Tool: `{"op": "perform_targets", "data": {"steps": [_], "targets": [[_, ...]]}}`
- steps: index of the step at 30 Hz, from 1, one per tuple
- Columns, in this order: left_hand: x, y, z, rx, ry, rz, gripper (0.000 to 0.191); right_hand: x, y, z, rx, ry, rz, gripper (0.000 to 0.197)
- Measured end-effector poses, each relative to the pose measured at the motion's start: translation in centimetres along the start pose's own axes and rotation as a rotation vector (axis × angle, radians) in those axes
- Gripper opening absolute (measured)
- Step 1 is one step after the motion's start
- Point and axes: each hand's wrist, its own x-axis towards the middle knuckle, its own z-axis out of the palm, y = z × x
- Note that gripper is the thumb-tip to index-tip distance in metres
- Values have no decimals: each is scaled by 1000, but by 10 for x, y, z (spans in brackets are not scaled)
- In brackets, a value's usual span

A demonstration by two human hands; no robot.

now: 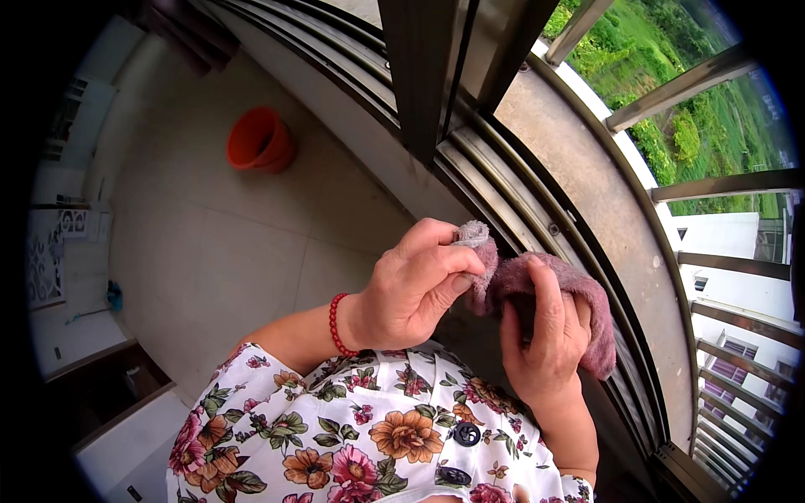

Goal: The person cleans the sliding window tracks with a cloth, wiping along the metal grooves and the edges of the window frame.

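A dusty-pink plush cloth [594,295] is stretched between both hands, over the metal sliding-window track [522,195]. My left hand [421,283], with a red bead bracelet at the wrist, pinches one bunched, greyish end of it between thumb and fingers. My right hand [550,333] holds the wider part, which drapes over and behind the fingers; some fingertips are hidden in its folds. The track has several parallel rails and a screw, and runs in a curve past the cloth on the window side.
An orange-red bucket [261,139] stands on the tiled floor [251,251]. A dark window frame post [418,75] rises from the track. Outside lie a concrete ledge [578,144] and metal railing bars [682,88]. Dark fabric [192,34] hangs at the upper left.
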Motion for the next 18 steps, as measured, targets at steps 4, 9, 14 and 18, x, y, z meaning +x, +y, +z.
{"op": "perform_targets", "data": {"steps": [4, 9, 14, 18], "targets": [[-2, -3, 9, -45, -6, -23, 11, 16, -2, 6, 53, 35, -28, 52], [2, -3, 11, -22, -9, -53, 10, 26, -4, 7, -108, -38, 13, 48], [-2, -9, 1, -5, 21, 12, 11, -3, 5, -11, -88, -20, 91, 44], [-7, 0, 10, -98, -31, -8, 26, -33, 4, -31, 124, 167, 46, 40]]}}
